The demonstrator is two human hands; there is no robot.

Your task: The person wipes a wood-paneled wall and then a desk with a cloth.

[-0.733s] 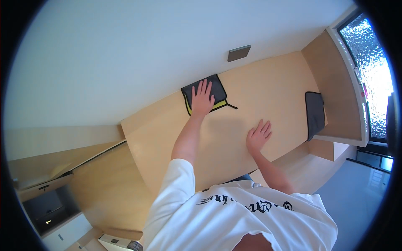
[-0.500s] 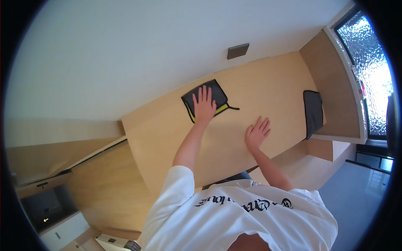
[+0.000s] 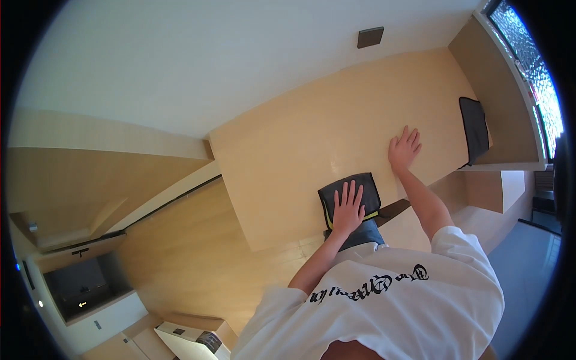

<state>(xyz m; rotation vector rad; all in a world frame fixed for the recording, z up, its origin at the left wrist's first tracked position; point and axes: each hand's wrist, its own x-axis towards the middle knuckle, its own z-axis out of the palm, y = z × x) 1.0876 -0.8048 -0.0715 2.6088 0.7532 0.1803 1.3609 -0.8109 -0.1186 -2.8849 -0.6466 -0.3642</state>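
A folded dark grey cloth (image 3: 367, 187) with black edging and a yellow-green underside lies at the near edge of the light wood tabletop (image 3: 300, 132). My left hand (image 3: 348, 210) rests flat on it, fingers spread and pointing away from me. To the right, my right hand (image 3: 404, 150) lies on the bare wood with its fingers outstretched, holding nothing. A second dark grey cloth (image 3: 475, 131) with black edging lies at the table's right end, beyond my right hand.
A pale wall (image 3: 240, 60) runs along the far side of the table, with a dark square plate (image 3: 370, 38) on it. A wooden side panel (image 3: 495, 90) and a textured glass window (image 3: 528, 66) stand at the right. A white carton (image 3: 186, 342) sits low at the left.
My left hand has drawn the folded cloth toward me, from near the wall to the table's near edge. My right hand stays on the tabletop. The view has shifted.
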